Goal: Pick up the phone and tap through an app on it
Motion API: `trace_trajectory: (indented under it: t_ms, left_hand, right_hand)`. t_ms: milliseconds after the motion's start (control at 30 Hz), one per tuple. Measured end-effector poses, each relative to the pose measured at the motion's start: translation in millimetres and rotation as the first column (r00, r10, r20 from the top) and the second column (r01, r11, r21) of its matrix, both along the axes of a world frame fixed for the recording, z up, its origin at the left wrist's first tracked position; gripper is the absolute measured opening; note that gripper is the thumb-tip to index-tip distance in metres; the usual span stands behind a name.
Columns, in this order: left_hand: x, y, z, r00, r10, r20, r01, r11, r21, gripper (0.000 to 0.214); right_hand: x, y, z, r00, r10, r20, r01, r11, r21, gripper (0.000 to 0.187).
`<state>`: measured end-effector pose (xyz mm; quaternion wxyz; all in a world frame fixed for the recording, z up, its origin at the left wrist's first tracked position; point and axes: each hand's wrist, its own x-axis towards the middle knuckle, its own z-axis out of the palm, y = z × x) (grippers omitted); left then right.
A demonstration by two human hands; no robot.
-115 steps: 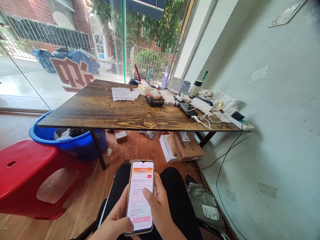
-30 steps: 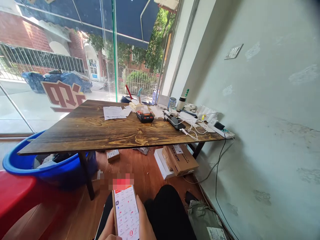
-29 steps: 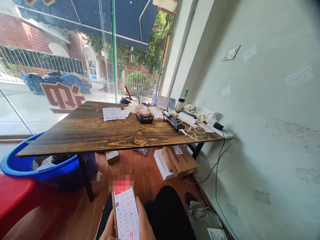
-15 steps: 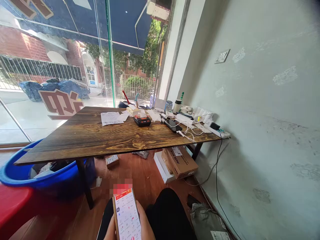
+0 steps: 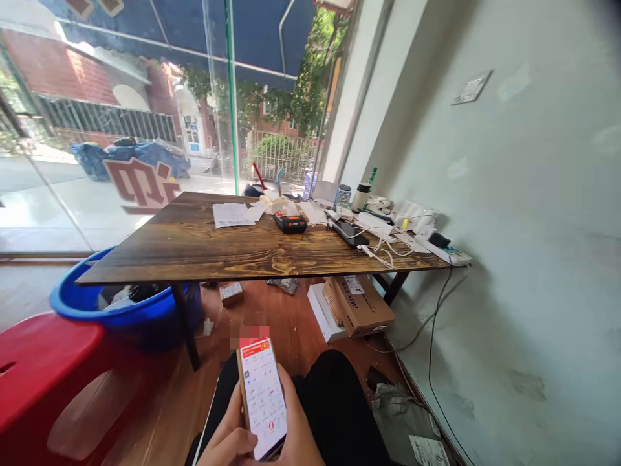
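A smartphone with a lit white screen and a red banner of icons is held upright above my lap. My left hand is closed round its left side, the thumb over the lower left of the screen. Along the right edge my right hand grips the same phone, fingers partly hidden behind it. My knees in black trousers show beneath and beside the hands.
Ahead stands a wooden table with papers, a black-and-orange device, a dark phone and white cables. Cardboard boxes sit below it. Left are a blue tub and a red stool; right, a grey bag.
The view has shifted left and tilted down, so the table appears higher and further right. More of both hands and the phone shows, with the left thumb now over the screen.
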<state>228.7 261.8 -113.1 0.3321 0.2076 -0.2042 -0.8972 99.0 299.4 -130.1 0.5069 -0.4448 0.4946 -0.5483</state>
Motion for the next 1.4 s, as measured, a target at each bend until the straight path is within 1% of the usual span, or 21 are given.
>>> trace_trajectory:
  t_ms: [67,167,233,333,400,500,600,700,800,900,1000,1100,1167,1267,1400]
  left_hand:
    - [-1.1,1.8,2.9,0.999,0.005,0.042,-0.005,1.0,-0.008,0.114]
    - [-3.4,3.4,6.7,0.997,0.029,0.071,-0.028,0.999,-0.016,0.116]
    - [-4.3,3.9,8.3,0.997,0.042,0.072,-0.04,0.999,-0.016,0.111]
    - [-4.3,4.1,8.7,0.997,0.039,0.071,-0.036,0.998,-0.041,0.102]
    - [-3.7,3.9,7.9,0.997,0.035,0.069,-0.031,0.998,-0.058,0.104]
    - [-2.4,3.1,6.7,0.998,0.016,0.057,-0.013,0.999,-0.051,0.107]
    - [-1.4,2.6,6.4,0.998,-0.007,0.055,0.01,0.999,-0.05,0.101]
    - [-0.8,2.2,7.1,0.999,0.008,0.04,-0.005,0.997,-0.078,0.097]
    - [0.7,1.7,9.3,1.0,0.012,0.019,-0.01,0.996,-0.089,0.096]
    - [2.3,1.3,9.9,1.0,-0.002,0.03,0.005,0.996,-0.094,0.097]
    - [0.2,1.5,4.7,0.999,-0.011,0.03,0.013,0.997,-0.078,0.098]
    - [-4.5,2.1,-3.2,0.999,0.034,-0.021,-0.035,0.997,-0.067,0.098]
    - [-5.9,2.5,-4.9,0.998,0.049,-0.036,-0.051,0.997,-0.057,0.098]
    - [-3.4,2.7,1.0,1.0,0.025,-0.009,-0.025,0.999,-0.039,0.098]
    - [1.1,2.6,10.6,1.0,0.015,0.012,-0.014,0.998,-0.056,0.099]
  right_hand:
    - [1.0,0.7,-1.2,0.999,0.044,0.002,-0.044,0.998,-0.041,0.107]
    - [2.8,2.1,-9.2,1.0,0.001,-0.024,-0.002,0.998,-0.065,0.098]
    - [4.2,3.1,-12.6,0.999,-0.023,-0.049,0.02,0.998,-0.057,0.095]
    - [7.2,4.5,-11.1,0.996,-0.051,-0.074,0.048,0.998,-0.037,0.093]
    - [9.0,5.4,-8.2,0.991,-0.074,-0.108,0.073,0.997,-0.015,0.091]
    - [9.4,6.7,-7.0,0.983,-0.099,-0.153,0.103,0.994,0.02,0.092]
    - [6.9,7.3,-9.6,0.979,-0.095,-0.182,0.102,0.994,0.026,0.095]
    - [4.7,7.3,-11.2,0.97,-0.083,-0.227,0.089,0.996,0.018,0.094]
    - [4.8,6.8,-10.3,0.974,-0.077,-0.214,0.082,0.997,0.013,0.093]
    - [5.8,6.3,-9.8,0.977,-0.083,-0.199,0.085,0.996,0.003,0.09]
    - [5.5,6.3,-12.2,0.974,-0.083,-0.21,0.086,0.996,0.004,0.092]
    - [4.5,6.8,-15.9,0.969,-0.087,-0.23,0.089,0.996,-0.001,0.094]
    - [4.6,6.9,-17.2,0.971,-0.09,-0.223,0.091,0.996,-0.005,0.094]
    - [6.2,6.4,-16.3,0.979,-0.097,-0.178,0.099,0.995,-0.001,0.096]
    - [9.1,5.9,-12.0,0.978,-0.113,-0.177,0.118,0.993,0.018,0.095]
